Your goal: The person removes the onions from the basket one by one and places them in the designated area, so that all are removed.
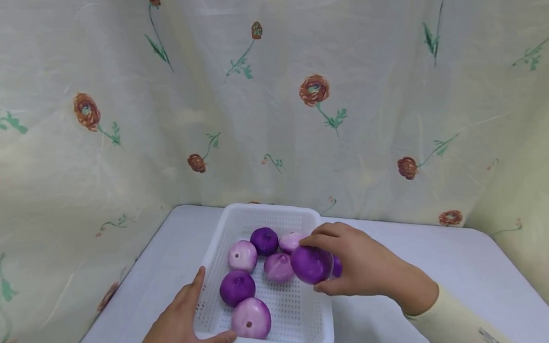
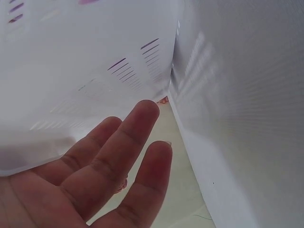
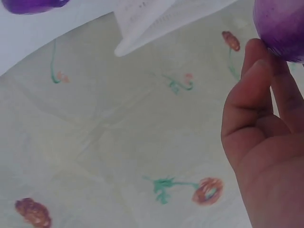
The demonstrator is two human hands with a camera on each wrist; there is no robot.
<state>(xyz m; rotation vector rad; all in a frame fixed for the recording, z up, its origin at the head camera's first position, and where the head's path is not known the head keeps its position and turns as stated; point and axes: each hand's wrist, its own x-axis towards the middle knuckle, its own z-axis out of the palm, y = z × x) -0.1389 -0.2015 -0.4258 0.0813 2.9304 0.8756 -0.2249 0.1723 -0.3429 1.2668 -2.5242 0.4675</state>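
In the head view, my right hand (image 1: pixel 350 259) holds a dark purple onion (image 1: pixel 311 264) over the right side of a white plastic basket (image 1: pixel 327 316). The fingers are on top of it and the thumb is below. Its lower part meets the fingertips in the right wrist view. My left hand (image 1: pixel 182 321) rests at the basket's near left corner, thumb over the front rim and fingers extended along the outer left wall. Inside lie several onions, among them a dark one (image 1: pixel 237 288), a pale one (image 1: pixel 251 318) and a pink one (image 1: pixel 279 268).
Another purple onion (image 1: pixel 337 266) shows partly behind my right hand, beside the basket. The basket stands on a white table (image 1: pixel 418 252). A flower-patterned cloth (image 1: pixel 254 101) hangs behind the table and along both sides.
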